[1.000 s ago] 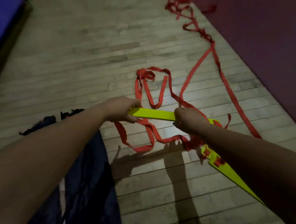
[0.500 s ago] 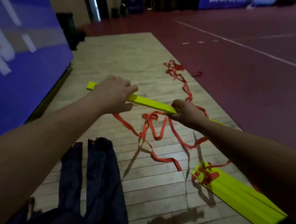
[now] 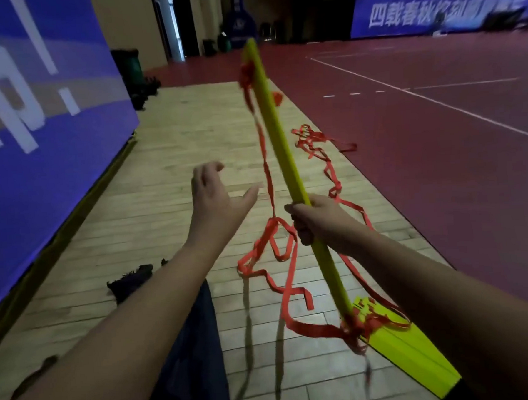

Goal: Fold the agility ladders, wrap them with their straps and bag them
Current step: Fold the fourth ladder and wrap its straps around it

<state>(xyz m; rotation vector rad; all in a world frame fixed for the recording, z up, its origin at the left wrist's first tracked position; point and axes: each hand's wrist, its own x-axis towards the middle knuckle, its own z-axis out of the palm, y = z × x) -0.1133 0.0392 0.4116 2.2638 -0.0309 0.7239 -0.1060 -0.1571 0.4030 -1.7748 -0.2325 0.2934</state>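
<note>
Ladder rung (image 3: 281, 137) (red straps (image 3: 267, 175) dangling) gripped in right hand (image 3: 316, 221).

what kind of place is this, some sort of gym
Most likely an indoor sports hall. There is a red court floor marked with white lines, a wooden strip beside it, and a blue banner along the far wall. The right hand holds a yellow ladder rung.

Underfoot, pale wooden plank floor (image 3: 171, 204), bordered on the right by dark red sports court flooring (image 3: 439, 190) marked with painted white lines (image 3: 372, 79). At left, tall blue wall panel with large white lettering (image 3: 54, 134). Far back, dark green bin (image 3: 129, 67) and long blue banner with white characters (image 3: 430, 13).
</note>
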